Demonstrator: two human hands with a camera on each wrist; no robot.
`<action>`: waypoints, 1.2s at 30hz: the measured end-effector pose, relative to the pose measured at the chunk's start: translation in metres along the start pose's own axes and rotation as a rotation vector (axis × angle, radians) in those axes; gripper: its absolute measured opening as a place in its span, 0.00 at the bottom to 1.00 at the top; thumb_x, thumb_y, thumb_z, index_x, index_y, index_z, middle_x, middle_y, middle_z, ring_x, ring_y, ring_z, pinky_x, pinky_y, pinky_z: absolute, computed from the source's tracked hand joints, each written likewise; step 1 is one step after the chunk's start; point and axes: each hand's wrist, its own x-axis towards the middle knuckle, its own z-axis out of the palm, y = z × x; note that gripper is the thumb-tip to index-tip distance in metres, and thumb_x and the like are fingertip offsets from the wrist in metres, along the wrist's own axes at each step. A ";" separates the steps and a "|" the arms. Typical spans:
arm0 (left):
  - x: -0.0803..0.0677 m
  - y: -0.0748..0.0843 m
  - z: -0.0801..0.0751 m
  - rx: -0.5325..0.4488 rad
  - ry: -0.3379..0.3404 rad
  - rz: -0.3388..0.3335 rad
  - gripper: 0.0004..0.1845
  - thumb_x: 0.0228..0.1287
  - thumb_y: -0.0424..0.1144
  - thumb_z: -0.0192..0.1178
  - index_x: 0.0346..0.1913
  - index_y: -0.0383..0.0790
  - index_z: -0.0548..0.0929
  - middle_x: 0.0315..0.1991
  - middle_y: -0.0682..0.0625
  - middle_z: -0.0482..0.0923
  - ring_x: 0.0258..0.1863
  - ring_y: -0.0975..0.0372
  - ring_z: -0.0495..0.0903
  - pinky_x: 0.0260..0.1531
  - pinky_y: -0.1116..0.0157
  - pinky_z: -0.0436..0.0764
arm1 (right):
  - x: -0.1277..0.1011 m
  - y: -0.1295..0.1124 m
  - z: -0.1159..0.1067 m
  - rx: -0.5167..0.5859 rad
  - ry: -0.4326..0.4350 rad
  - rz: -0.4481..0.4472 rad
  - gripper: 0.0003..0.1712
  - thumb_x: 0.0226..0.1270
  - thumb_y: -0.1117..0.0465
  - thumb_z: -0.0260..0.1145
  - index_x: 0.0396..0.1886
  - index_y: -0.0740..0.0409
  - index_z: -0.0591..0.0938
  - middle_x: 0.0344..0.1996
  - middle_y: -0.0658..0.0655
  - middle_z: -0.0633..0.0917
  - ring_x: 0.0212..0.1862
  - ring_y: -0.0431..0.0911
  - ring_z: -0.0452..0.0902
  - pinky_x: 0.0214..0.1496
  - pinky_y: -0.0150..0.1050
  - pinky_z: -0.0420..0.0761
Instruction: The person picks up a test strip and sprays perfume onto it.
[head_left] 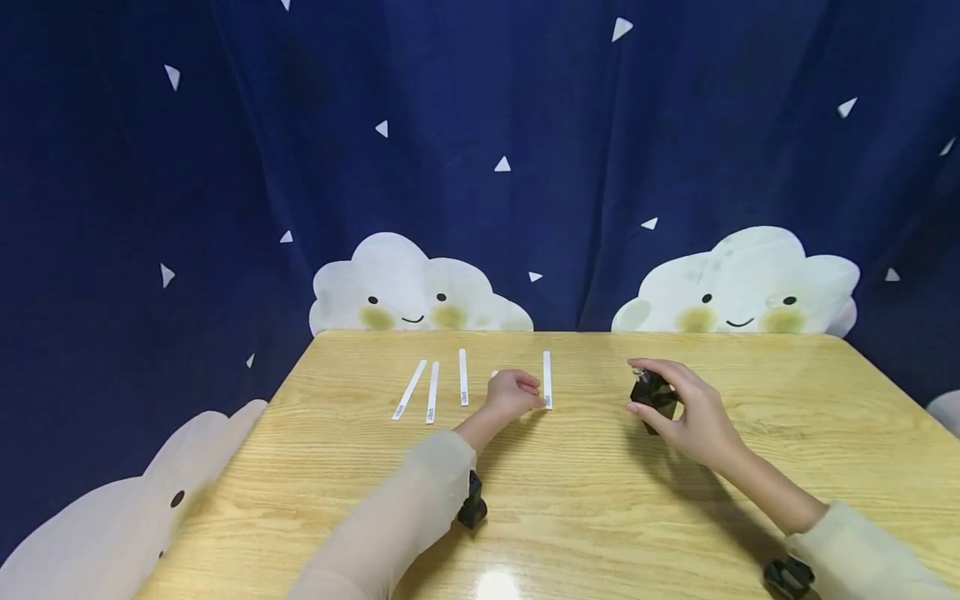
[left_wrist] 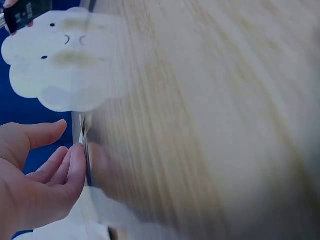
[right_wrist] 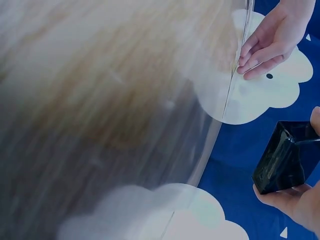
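My right hand [head_left: 693, 417] grips a black perfume bottle [head_left: 654, 402], with the fingers over its silvery top and the thumb low on its side. The right wrist view shows the bottle [right_wrist: 287, 157] as a dark glassy block, held clear of the table. My left hand [head_left: 510, 396] is low over the table, its fingertips right at the printed lower end of a white paper strip [head_left: 547, 375]. Seen from the left wrist, the thumb [left_wrist: 47, 134] stands apart from the extended fingers. Another strip is mostly hidden behind this hand.
To the left of my left hand lie more white paper strips [head_left: 462, 379], spread apart on the wooden table [head_left: 585, 517]. Behind the table's far edge hangs a dark blue curtain [head_left: 450, 192] with cloud and triangle prints. Black devices [head_left: 472, 502] sit at both wrists.
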 end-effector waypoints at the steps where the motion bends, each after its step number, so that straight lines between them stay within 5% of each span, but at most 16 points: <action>1: 0.000 0.001 0.003 0.019 0.008 0.005 0.15 0.48 0.27 0.70 0.41 0.29 0.84 0.36 0.40 0.86 0.30 0.62 0.82 0.34 0.72 0.84 | 0.000 0.001 -0.001 0.001 -0.001 -0.001 0.37 0.42 0.68 0.79 0.58 0.52 0.79 0.51 0.56 0.83 0.48 0.33 0.74 0.33 0.24 0.78; 11: 0.001 0.008 0.025 0.254 0.107 0.128 0.14 0.44 0.30 0.73 0.35 0.31 0.82 0.28 0.47 0.81 0.26 0.66 0.72 0.26 0.75 0.75 | 0.000 0.002 -0.004 -0.002 0.002 0.006 0.38 0.42 0.68 0.79 0.58 0.52 0.79 0.50 0.56 0.83 0.48 0.29 0.72 0.30 0.23 0.78; 17: 0.001 0.007 0.024 0.319 0.096 0.141 0.14 0.42 0.24 0.69 0.36 0.31 0.82 0.31 0.46 0.81 0.30 0.63 0.74 0.30 0.73 0.78 | 0.001 0.002 -0.005 -0.001 0.003 0.000 0.38 0.42 0.68 0.79 0.58 0.52 0.79 0.50 0.57 0.83 0.47 0.31 0.73 0.30 0.24 0.79; 24: 0.000 -0.002 0.007 0.249 -0.008 0.167 0.15 0.43 0.22 0.70 0.38 0.29 0.82 0.35 0.41 0.83 0.31 0.63 0.77 0.30 0.74 0.79 | -0.003 0.003 -0.011 -0.012 0.002 0.023 0.38 0.42 0.68 0.79 0.58 0.51 0.79 0.50 0.56 0.83 0.47 0.29 0.71 0.31 0.21 0.77; 36: -0.002 -0.005 -0.019 0.172 -0.325 0.158 0.17 0.46 0.17 0.67 0.42 0.27 0.82 0.39 0.38 0.83 0.34 0.59 0.82 0.35 0.74 0.83 | -0.013 0.015 -0.011 -0.039 -0.013 0.063 0.38 0.42 0.66 0.80 0.58 0.51 0.79 0.52 0.55 0.83 0.52 0.19 0.66 0.31 0.23 0.79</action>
